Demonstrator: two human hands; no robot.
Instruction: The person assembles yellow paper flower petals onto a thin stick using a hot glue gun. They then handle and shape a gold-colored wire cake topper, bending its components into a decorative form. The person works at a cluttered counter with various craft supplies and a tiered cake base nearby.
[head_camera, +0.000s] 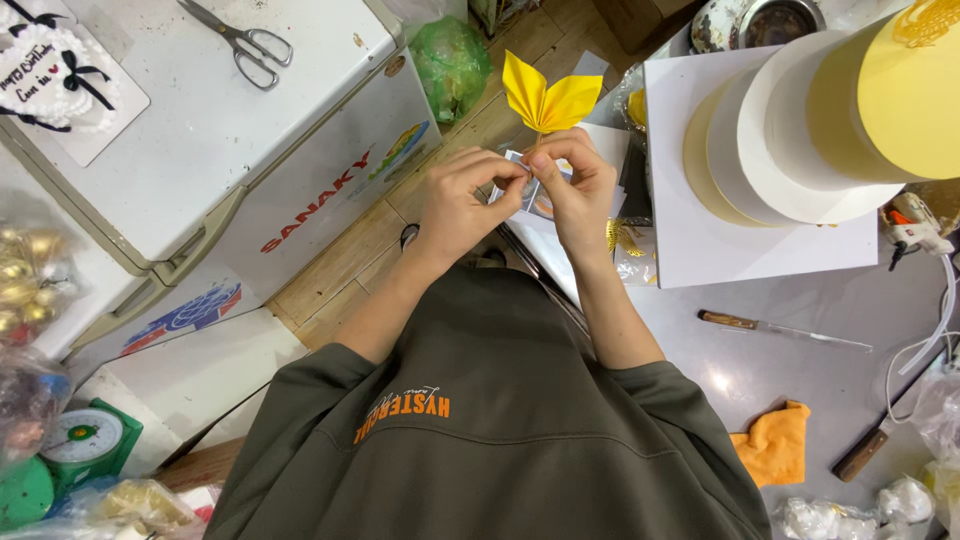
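Note:
Both hands meet in front of my chest at the table's edge. My right hand (575, 190) pinches the base of a yellow folded paper piece (545, 95) shaped like two pointed petals that stand up from my fingers. My left hand (462, 200) presses its fingertips against the same spot, where a small clear plastic wrapper (530, 190) shows between the two hands. A tall two-tier cake (830, 120), yellow on top and white at the sides, lies on a white square board (745, 245) to the right.
A palette knife (780, 328), an orange cloth (775, 445) and a wooden-handled knife (868, 450) lie on the grey table. Left stands a white chest freezer (220, 130) with scissors (240, 42) and a small decorated cake (55, 75). A green scale (85, 440) sits bottom left.

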